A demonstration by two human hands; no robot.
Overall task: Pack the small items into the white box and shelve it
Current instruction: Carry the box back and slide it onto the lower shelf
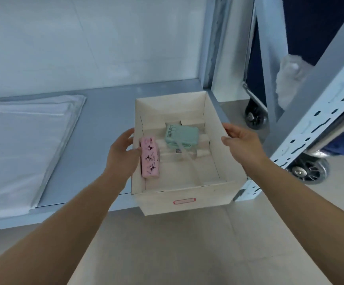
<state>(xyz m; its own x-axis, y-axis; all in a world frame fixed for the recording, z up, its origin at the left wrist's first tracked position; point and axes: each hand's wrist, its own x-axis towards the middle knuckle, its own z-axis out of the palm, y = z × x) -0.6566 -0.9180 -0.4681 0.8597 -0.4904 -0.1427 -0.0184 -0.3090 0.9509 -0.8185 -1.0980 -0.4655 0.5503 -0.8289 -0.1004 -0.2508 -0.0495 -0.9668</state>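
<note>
A white box (184, 194), open at the top, sits at the centre of the view, resting partly on a grey metal shelf (97, 128) with its near end overhanging the shelf's front edge above a pale floor. A small red-bordered label (184, 202) marks its near wall; any writing on it is too blurred to read.

Inside the box, a pink packet (150, 159) printed with small dark cartoon figures leans along the wall at nine o'clock. A mint green pouch (181, 136) lies toward twelve o'clock, with a thin strap or tag trailing from it; the print on it cannot be read. The box floor shows pale folded inserts with hard-to-trace edges.

The left hand (123, 153) presses flat against the outside of the box's nine o'clock wall, fingers spread and thumb near the rim. The right hand (242, 144) cups the three o'clock wall, with fingers curled over its rim. Both forearms reach in from six o'clock, bare.

At nine o'clock on the shelf lies a flat white cushion (23, 145), cut off by the frame. At three o'clock stand a perforated metal upright (315, 128) and black caster wheels (308, 170), partly hidden behind it.
</note>
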